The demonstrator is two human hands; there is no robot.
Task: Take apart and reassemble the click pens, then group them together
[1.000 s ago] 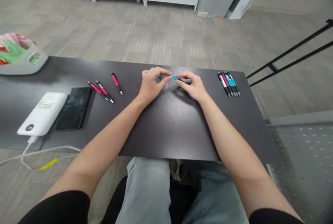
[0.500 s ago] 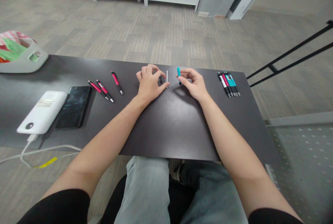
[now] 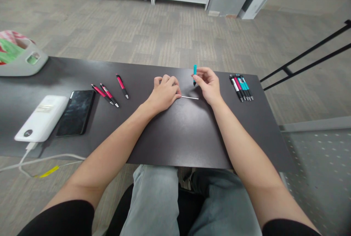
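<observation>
My left hand [image 3: 166, 93] is closed, thumb and fingertips pinching one end of a thin white pen refill [image 3: 190, 98]. The refill points right, low over the dark table [image 3: 175, 133]. My right hand [image 3: 207, 82] grips a teal pen barrel [image 3: 195, 71] between thumb and fingers, held upright with its dark end down. Whatever else may be under the left palm is hidden. To the right of my right hand lies a row of several pens [image 3: 241, 88] in white, pink and teal with black grips.
Three pink pens [image 3: 109, 95] lie left of my left hand. Farther left are a black phone [image 3: 76, 113] and a white power bank [image 3: 41, 119] with a cable [image 3: 24, 159]. A pale basket [image 3: 33, 64] with cloth-like contents stands at the far left. A black metal frame [image 3: 287, 71] is at right.
My left hand has moved right and pinches the refill, which has turned from pointing away from me to pointing right. My right hand has shifted slightly right and away with the teal barrel.
</observation>
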